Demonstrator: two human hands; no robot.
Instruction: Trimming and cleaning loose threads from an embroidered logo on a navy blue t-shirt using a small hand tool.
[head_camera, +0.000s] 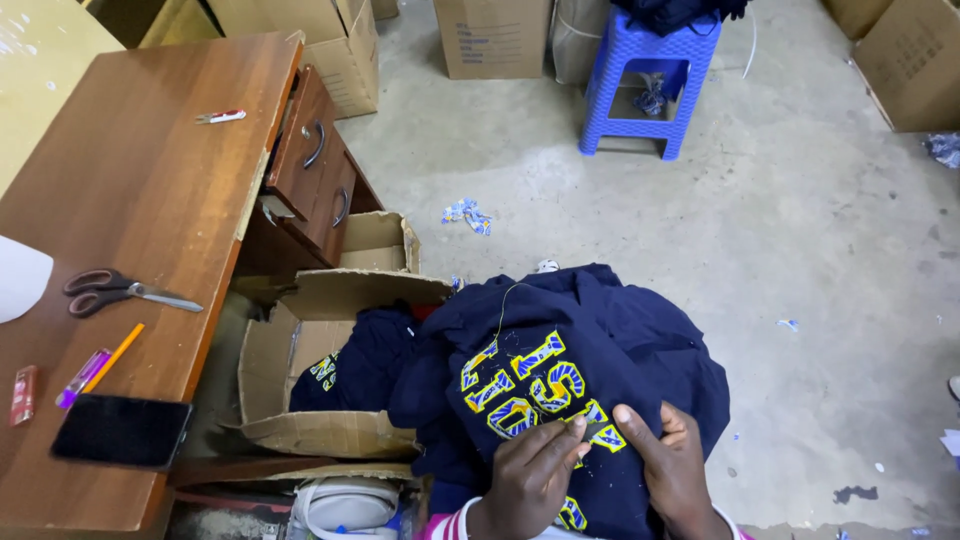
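A navy garment with blue and yellow block letters lies bunched across my lap. My left hand rests on the lettering with its fingers pinched together at the fabric. My right hand presses on the garment beside it, thumb and finger closed on a small dark tool whose kind I cannot make out. A thin yellow thread trails up from the letters.
An open cardboard box at my left holds more navy garments. A wooden desk carries scissors, a pencil, a dark phone and a small clipper. A blue plastic stool and several cartons stand on the concrete floor beyond.
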